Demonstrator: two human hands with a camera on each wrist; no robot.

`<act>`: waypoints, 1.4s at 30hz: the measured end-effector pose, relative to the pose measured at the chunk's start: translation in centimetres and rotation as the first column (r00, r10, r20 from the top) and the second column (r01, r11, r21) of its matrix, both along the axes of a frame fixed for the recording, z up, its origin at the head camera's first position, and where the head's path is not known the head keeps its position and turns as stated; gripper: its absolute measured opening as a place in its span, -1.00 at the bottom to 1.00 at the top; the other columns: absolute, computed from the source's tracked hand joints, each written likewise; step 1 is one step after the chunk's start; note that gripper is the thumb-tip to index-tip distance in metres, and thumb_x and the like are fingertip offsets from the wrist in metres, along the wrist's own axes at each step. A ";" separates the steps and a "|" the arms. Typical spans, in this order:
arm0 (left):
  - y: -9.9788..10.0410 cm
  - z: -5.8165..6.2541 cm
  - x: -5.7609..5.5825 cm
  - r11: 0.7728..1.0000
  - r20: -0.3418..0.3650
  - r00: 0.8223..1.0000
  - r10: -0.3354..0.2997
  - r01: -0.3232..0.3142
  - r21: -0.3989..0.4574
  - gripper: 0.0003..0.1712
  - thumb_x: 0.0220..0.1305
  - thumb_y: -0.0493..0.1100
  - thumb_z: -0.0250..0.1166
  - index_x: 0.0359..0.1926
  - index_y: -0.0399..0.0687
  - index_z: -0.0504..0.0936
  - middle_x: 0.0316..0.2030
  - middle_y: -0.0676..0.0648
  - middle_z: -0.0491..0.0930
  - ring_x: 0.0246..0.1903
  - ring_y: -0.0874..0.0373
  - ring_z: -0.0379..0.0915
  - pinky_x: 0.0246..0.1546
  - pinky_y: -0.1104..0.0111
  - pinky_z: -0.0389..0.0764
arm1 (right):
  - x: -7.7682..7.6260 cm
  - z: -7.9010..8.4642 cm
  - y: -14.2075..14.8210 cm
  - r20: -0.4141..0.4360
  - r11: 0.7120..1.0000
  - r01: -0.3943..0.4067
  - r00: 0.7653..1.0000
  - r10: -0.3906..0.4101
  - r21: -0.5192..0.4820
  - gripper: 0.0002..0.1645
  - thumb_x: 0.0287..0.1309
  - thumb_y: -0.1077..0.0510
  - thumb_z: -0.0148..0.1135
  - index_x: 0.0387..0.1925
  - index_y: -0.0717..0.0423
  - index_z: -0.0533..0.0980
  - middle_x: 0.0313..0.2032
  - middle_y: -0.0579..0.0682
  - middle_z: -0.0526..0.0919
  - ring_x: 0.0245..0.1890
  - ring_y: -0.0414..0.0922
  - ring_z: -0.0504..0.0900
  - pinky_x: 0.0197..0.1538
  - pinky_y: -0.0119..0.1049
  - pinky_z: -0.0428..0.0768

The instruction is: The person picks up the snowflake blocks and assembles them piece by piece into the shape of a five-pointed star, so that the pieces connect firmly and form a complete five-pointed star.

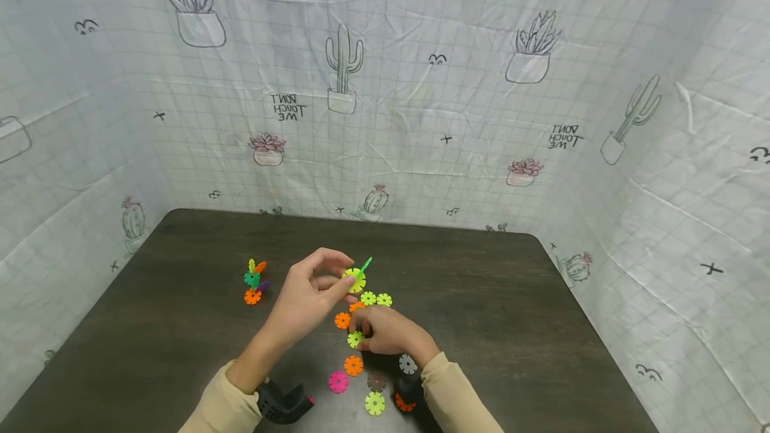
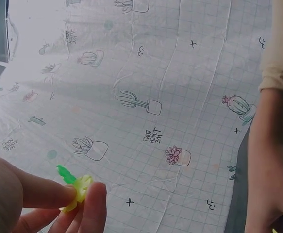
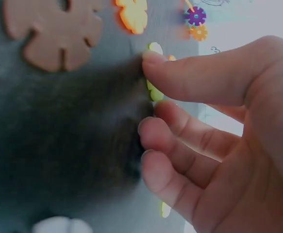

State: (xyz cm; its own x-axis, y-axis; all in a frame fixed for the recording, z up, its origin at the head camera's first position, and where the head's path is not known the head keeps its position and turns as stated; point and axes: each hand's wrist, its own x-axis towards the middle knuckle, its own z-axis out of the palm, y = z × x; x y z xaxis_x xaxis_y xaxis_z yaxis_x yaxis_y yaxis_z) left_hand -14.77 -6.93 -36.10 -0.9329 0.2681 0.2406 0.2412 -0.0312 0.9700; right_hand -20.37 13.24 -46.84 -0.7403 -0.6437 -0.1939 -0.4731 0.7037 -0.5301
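Observation:
My left hand (image 1: 309, 296) is raised over the table and pinches a yellow notched disc (image 1: 355, 280) between thumb and fingers. A green notched disc (image 2: 66, 174) is joined to it and sticks up edge-on. My right hand (image 1: 391, 334) is low over the table, its fingers bent around a yellow-green notched disc (image 1: 355, 339). In the right wrist view, the thumb (image 3: 187, 77) overlaps this disc (image 3: 154, 90), and the index fingertip is right at its lower edge. Nearby lie orange discs (image 1: 342, 321) and two more yellow-green discs (image 1: 383, 299).
Nearer me on the dark table (image 1: 511, 326) lie a pink disc (image 1: 338, 381), an orange disc (image 1: 353, 365), a brown disc (image 1: 376, 381) and a grey disc (image 1: 408, 364). A built cluster of colored discs (image 1: 252, 278) stands at left. A patterned cloth (image 1: 397, 119) surrounds the table.

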 end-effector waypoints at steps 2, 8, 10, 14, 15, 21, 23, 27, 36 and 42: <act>0.0 -0.1 0.0 1.000 0.008 1.000 -0.001 0.001 -0.003 -0.72 0.38 -0.36 0.29 0.08 -0.23 0.53 -0.16 -0.28 0.46 -0.38 0.08 0.75 -0.28 0.27 0.76 | -0.2 0.2 -0.3 0.020 1.000 0.006 1.000 -0.007 0.028 -0.73 0.11 0.24 0.50 -0.17 -0.04 0.62 -0.45 -0.17 0.53 -0.48 -0.29 0.42 -0.36 -0.44 0.49; 0.0 -0.1 0.0 1.000 0.025 1.000 0.006 -0.006 -0.012 -0.72 0.37 -0.35 0.30 0.07 -0.23 0.54 -0.16 -0.27 0.45 -0.36 -0.03 0.76 -0.34 0.31 0.73 | -0.7 0.9 -0.9 0.065 0.990 0.039 0.997 -0.048 0.132 -0.74 0.09 0.23 0.51 -0.26 -0.01 0.56 -0.47 -0.15 0.49 -0.49 -0.26 0.40 -0.37 -0.42 0.46; 0.0 -0.1 0.1 1.000 0.029 1.000 0.010 -0.009 -0.017 -0.72 0.37 -0.34 0.31 0.07 -0.23 0.54 -0.17 -0.26 0.45 -0.36 -0.03 0.76 -0.34 0.32 0.73 | -0.7 0.9 -0.9 0.064 0.987 0.054 0.996 -0.064 0.151 -0.74 0.09 0.21 0.52 -0.27 0.00 0.55 -0.47 -0.15 0.48 -0.48 -0.26 0.41 -0.37 -0.41 0.47; -0.1 -0.1 0.1 1.000 0.041 0.999 0.020 -0.019 -0.024 -0.72 0.36 -0.35 0.31 0.06 -0.23 0.54 -0.18 -0.26 0.46 -0.36 -0.03 0.75 -0.35 0.33 0.72 | -0.3 0.8 -0.5 0.063 0.992 0.078 0.994 -0.084 0.100 -0.69 0.09 0.21 0.53 -0.24 0.01 0.51 -0.42 -0.16 0.50 -0.44 -0.25 0.43 -0.33 -0.40 0.50; -0.1 -0.1 0.2 0.999 0.043 0.999 0.023 -0.022 -0.025 -0.72 0.35 -0.35 0.32 0.06 -0.23 0.55 -0.18 -0.25 0.47 -0.35 -0.05 0.75 -0.36 0.34 0.72 | -0.2 0.7 -0.4 0.063 0.994 0.080 0.994 -0.084 0.071 -0.68 0.09 0.22 0.52 -0.22 0.00 0.50 -0.40 -0.16 0.50 -0.44 -0.26 0.44 -0.32 -0.41 0.51; -0.1 0.0 0.2 1.000 0.053 0.998 0.025 -0.024 -0.020 -0.72 0.35 -0.35 0.32 0.06 -0.23 0.55 -0.18 -0.26 0.46 -0.36 -0.03 0.75 -0.39 0.35 0.71 | 0.7 0.9 1.2 -0.076 0.972 0.084 0.992 -0.103 -0.221 -0.75 0.17 0.29 0.44 -0.26 0.00 0.50 -0.38 -0.16 0.56 -0.45 -0.31 0.48 -0.35 -0.44 0.56; -0.1 0.1 0.3 1.000 0.056 0.998 0.025 -0.025 -0.007 -0.72 0.35 -0.34 0.32 0.06 -0.24 0.54 -0.18 -0.25 0.46 -0.37 0.02 0.75 -0.41 0.35 0.71 | 1.1 1.8 1.6 -0.196 0.931 0.078 0.968 -0.156 -0.356 -0.80 0.18 0.31 0.43 -0.30 0.02 0.54 -0.37 -0.14 0.59 -0.44 -0.30 0.53 -0.33 -0.43 0.62; 0.1 0.2 0.4 0.999 0.059 0.998 0.032 -0.033 0.009 -0.72 0.35 -0.33 0.33 0.05 -0.25 0.55 -0.18 -0.26 0.48 -0.40 0.08 0.74 -0.46 0.36 0.69 | 2.2 4.5 2.2 -0.430 0.813 -0.001 0.849 -0.306 -0.582 -0.79 0.16 0.43 0.38 -0.31 0.08 0.62 -0.34 -0.05 0.63 -0.41 -0.24 0.61 -0.30 -0.39 0.68; 0.5 0.3 0.3 0.999 -0.005 1.000 0.027 -0.027 0.031 -0.76 0.37 -0.34 0.31 0.03 -0.26 0.56 -0.14 -0.31 0.52 -0.36 -0.08 0.74 -0.32 0.27 0.76 | 4.0 9.3 2.3 -0.617 0.695 -0.222 0.683 -0.390 -0.684 -0.67 0.10 0.54 0.33 -0.24 0.10 0.69 -0.26 0.05 0.69 -0.38 -0.16 0.65 -0.31 -0.56 0.59; 0.9 0.3 0.3 0.999 -0.025 1.000 0.013 -0.012 0.044 -0.76 0.37 -0.34 0.30 0.02 -0.32 0.56 -0.12 -0.33 0.54 -0.35 0.09 0.74 -0.29 0.28 0.77 | 4.6 9.9 2.1 -0.676 0.718 -0.267 0.638 -0.368 -0.643 -0.67 0.07 0.55 0.35 -0.22 0.13 0.70 -0.25 0.04 0.71 -0.34 -0.13 0.70 -0.28 -0.54 0.62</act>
State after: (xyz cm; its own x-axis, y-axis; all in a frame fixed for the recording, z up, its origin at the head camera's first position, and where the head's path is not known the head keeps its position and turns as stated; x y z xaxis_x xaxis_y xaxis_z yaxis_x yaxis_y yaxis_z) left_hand -14.43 -6.07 -35.82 -0.9296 0.2448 0.2754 0.2662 -0.0704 0.9613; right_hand -15.78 15.33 -36.93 -0.4405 -0.3038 0.8448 -0.8726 0.3659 -0.3234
